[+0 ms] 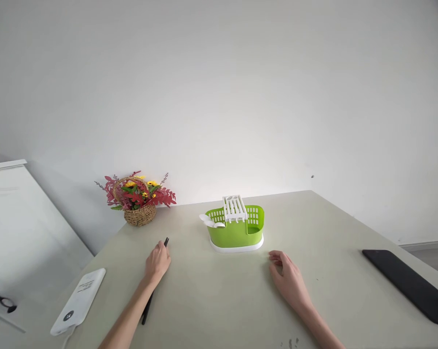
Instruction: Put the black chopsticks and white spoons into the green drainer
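My left hand (158, 261) is closed around black chopsticks (148, 308) low over the table. Their dark tips poke out beyond my fingers, and the other ends run back under my wrist; how many sticks there are is hard to make out. To the right, my right hand (288, 280) rests by the table with its fingers loosely bent and apart, holding nothing. Between and beyond both hands stands a green drainer basket (233, 238) on a white base tray (236, 249). White spoons (213, 222) lean out of its left side. A white slatted rack (235, 208) sits across its top.
A wicker basket (140, 215) of artificial flowers stands against the wall at the back left. Near the left edge lies a white power bank (79, 301) with a cable. A long black flat object (408, 283) lies along the right edge of the table (219, 300).
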A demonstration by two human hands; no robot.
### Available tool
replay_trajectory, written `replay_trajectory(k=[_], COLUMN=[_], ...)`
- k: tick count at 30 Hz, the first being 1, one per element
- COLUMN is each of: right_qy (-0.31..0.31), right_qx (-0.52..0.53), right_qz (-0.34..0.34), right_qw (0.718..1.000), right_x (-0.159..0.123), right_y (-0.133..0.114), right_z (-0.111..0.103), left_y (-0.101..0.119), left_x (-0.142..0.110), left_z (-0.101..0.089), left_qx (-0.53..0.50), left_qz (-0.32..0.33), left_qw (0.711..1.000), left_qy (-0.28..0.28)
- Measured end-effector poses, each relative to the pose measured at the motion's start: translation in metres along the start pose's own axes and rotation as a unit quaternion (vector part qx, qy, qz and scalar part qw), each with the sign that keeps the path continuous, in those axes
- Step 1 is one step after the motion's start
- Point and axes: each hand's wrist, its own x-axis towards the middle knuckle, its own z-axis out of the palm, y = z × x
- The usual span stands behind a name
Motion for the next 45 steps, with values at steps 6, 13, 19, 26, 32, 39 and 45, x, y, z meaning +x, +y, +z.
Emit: replay_trajectory(k=[6,13,19,26,32,39,45], right_qy=[0.015,-0.007,-0.015,-0.029,-0.031,-0.025,-0.032], right_qx=[0.003,-0.011,-0.013,-0.012,-0.015,-0.004,-0.007], right_qz=[-0.003,-0.005,-0.004,-0.006,-0.006,-0.012,-0.016], right_qw=[1.000,1.000,1.000,0.999,0.999,1.000,0.999], right_x=[0.000,0.001,0.000,0.000,0.000,0.000,0.000], right_y=[0.001,0.003,0.002,0.001,0.000,0.001,0.001], right_z=[0.000,0.000,0.000,0.000,0.000,0.001,0.001], left_y=[-0.006,-0.016,-0.021,0.008,0.087,0.128,0.139], left_x=[-0.005,-0.004,0.000,0.004,0.014,-0.003,-0.007], left_z=[0.004,0.015,0.025,-0.001,-0.049,-0.081,-0.094], left_qx=[0.062,0.084,0.096,0.001,-0.288,-0.346,-0.315], left_qz=[0.045,0.031,0.018,0.169,0.246,0.287,0.319], left_qw=[0.997,0.994,0.994,0.973,0.919,0.893,0.887], left_qy=[0.024,0.063,0.052,0.154,0.109,-0.027,-0.107])
